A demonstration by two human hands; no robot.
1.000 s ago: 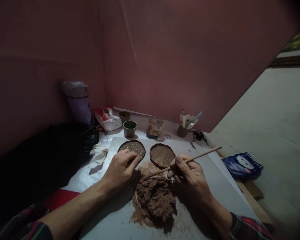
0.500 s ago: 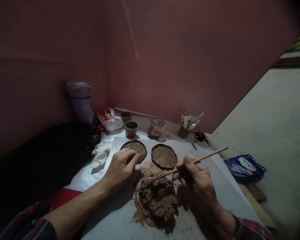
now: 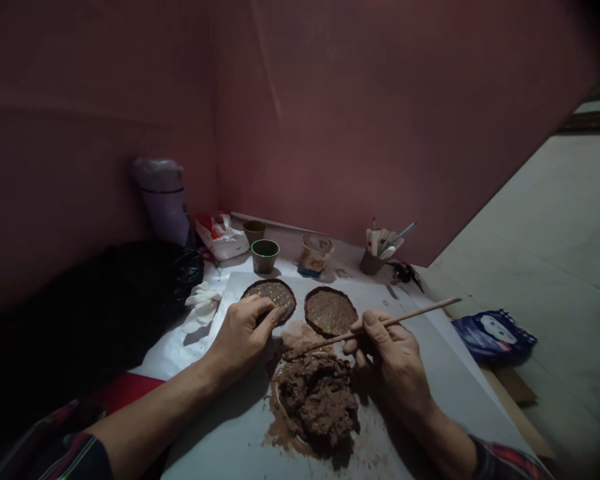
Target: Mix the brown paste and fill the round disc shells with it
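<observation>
My right hand [image 3: 397, 353] grips a thin wooden stick [image 3: 423, 311], whose lower end reaches the back edge of a heap of wet brown clay-like paste [image 3: 320, 403]. My left hand [image 3: 247, 327] is closed, thumb against fingers, at the near edge of a round brown disc with yellow specks [image 3: 275, 293]. Whatever is in that pinch, if anything, is hidden. To its right lies a second round brown disc [image 3: 331, 311] with a dark raised rim and small coloured specks. The paste sits on a mostly covered white dish or sheet, with brown smears around it.
Behind the discs stand a cup with a green inside [image 3: 265, 257], a brown cup [image 3: 255, 231], a smeared clear tub [image 3: 316, 255] and a cup of tools [image 3: 373, 262]. White gloves [image 3: 203, 303] and a black bag [image 3: 145, 287] lie left. A blue packet [image 3: 495, 337] is at right.
The stick and my right hand have shifted very slightly, the stick's tip staying by the paste's back edge. My left hand holds the same pose. The whole view has moved a little.
</observation>
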